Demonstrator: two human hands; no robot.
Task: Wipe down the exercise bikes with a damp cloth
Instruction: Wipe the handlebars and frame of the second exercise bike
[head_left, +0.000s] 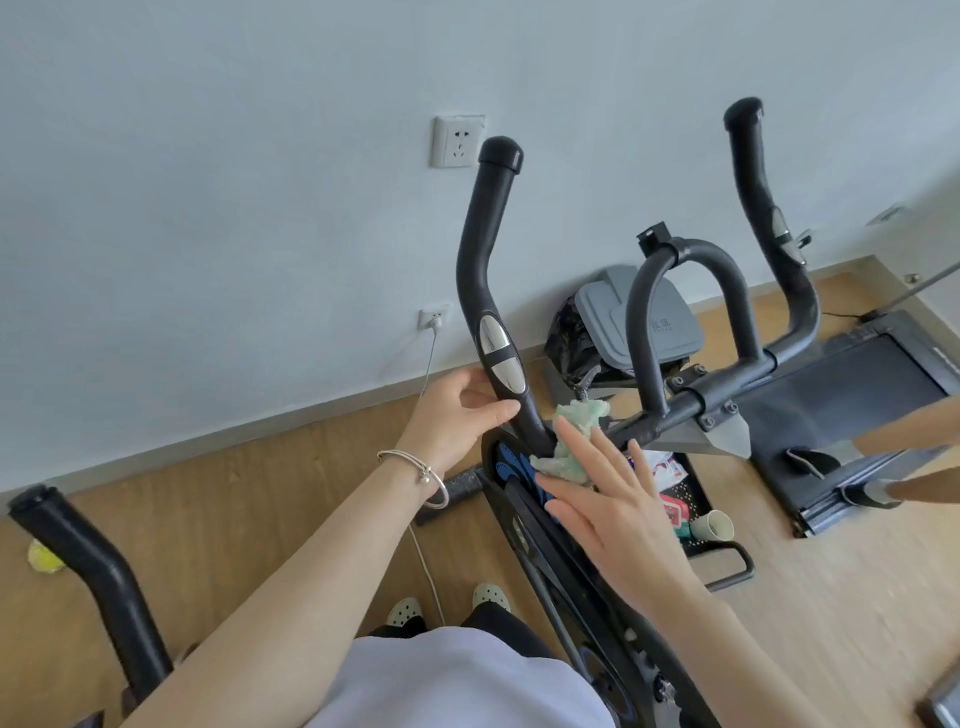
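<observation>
Exercise bike (691, 402): it stands in front of us by the pale wall, black, its frame running down toward our legs.
Cloth (584, 415): pale green and crumpled; we see it at the foot of the left handlebar (483, 249), where the bar meets the bike's body.
Right hand (608, 499): flat, fingers straight and slightly spread, pressing the cloth against the bike.
Left hand (457, 410): we grip the left handlebar just below its silver sensor plates, thumb across the front. A thin bracelet (415, 467) sits on the wrist.
Right handlebar (753, 171): untouched, rising toward the wall.
Behind the bike: a grey lidded bin (649, 322) and a treadmill (857, 405) on the wooden floor.
Below the crossbar: a paper cup (719, 525) lies in a black basket (727, 564).
Lower left: another black handlebar (88, 561).
</observation>
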